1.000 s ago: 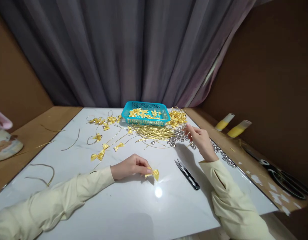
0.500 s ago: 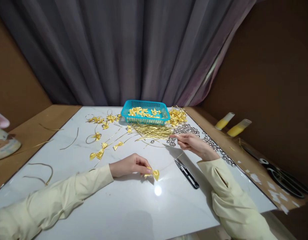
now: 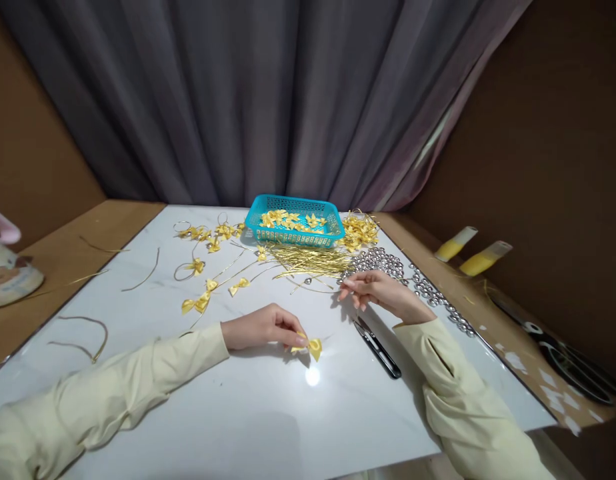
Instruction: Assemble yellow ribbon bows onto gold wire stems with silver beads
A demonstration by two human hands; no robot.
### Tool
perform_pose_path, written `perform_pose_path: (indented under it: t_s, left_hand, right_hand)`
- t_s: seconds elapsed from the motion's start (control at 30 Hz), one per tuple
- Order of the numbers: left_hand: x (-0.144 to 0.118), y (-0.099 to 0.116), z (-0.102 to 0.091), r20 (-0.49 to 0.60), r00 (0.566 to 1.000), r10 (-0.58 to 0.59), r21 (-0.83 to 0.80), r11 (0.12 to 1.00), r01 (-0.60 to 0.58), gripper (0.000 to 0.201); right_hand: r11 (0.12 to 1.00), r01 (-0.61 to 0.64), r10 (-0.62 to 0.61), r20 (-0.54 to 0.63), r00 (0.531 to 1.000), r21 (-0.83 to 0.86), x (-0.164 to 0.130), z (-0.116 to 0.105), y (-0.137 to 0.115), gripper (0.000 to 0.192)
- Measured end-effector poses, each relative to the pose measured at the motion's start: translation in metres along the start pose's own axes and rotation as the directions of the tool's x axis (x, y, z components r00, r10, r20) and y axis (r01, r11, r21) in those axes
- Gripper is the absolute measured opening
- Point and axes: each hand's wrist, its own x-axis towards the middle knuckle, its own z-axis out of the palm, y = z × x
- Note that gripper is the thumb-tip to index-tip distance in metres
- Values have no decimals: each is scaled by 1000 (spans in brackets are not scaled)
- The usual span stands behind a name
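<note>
Since the earlier frame, the right hand has drawn back from the heap of silver bells near the far right edge of the white tabletop and now hovers just above the surface, its fingers narrowed together in a pinch; whatever they grip is too small to make out. Just nearer than that hand lie black thread snips, flat on the tabletop. Meanwhile the left hand has barely shifted: it rests near the middle of the tabletop, fingertips closed on a small yellow ribbon bow that touches the surface. Toward the far edge stands a turquoise basket holding more bows, with a bundle of gold cords lying in front of it and loose bows scattered toward the left.
</note>
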Motion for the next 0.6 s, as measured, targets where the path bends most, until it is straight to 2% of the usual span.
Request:
perform_pose_path:
  t_s: [0.2,0.3,0.43,0.6]
  left_hand:
    - [2,0,0,12,1000,17,2,1000,-17,18]
    - [3,-2,0,25,999,23,-19,1000,-22,18]
    - [3,-3,0,27,1000,9,-49,999,-8,18]
    - [2,-4,0,37,999,25,-81,996,-22,19]
  right_hand:
    - [997,10,-15,-70,997,-74,4,3,2,34]
    - [990,-1,-9,-76,997,-141,12,7,-9,25]
    - [957,-46,42,-19,999,-288,31,16,-32,8]
    - [869,-72,94,21,995,-489,62,27,-48,20]
